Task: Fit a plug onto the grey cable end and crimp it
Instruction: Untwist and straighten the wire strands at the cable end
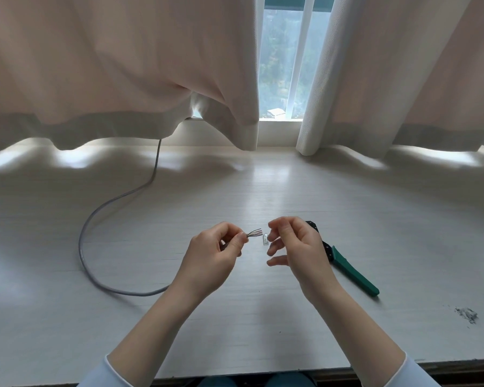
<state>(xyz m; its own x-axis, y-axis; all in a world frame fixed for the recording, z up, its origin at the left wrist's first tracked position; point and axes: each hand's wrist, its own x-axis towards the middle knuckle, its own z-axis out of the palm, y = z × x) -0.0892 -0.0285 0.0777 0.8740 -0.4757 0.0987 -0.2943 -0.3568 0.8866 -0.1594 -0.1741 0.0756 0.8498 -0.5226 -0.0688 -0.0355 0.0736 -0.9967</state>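
- Hands raised above white table (263,317): left hand (211,255) pinches grey cable (95,219) end, wires (255,233) fanned.
- Right hand (294,247) pinches clear plug (265,239), just beside wires, not yet on.
- Crimper (352,270), green-handled, behind right hand.
- Curtains (123,65), window (280,65) beyond.

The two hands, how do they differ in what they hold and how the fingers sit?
The left hand pinches the grey cable just behind its fanned bare wires; the right hand pinches the small clear plug. The left hand's fingers are all curled in; the right hand's lower fingers stick out loosely toward the left. The crimping tool lies behind the right hand only. Both are raised over the table, facing each other, wires and plug not yet joined.
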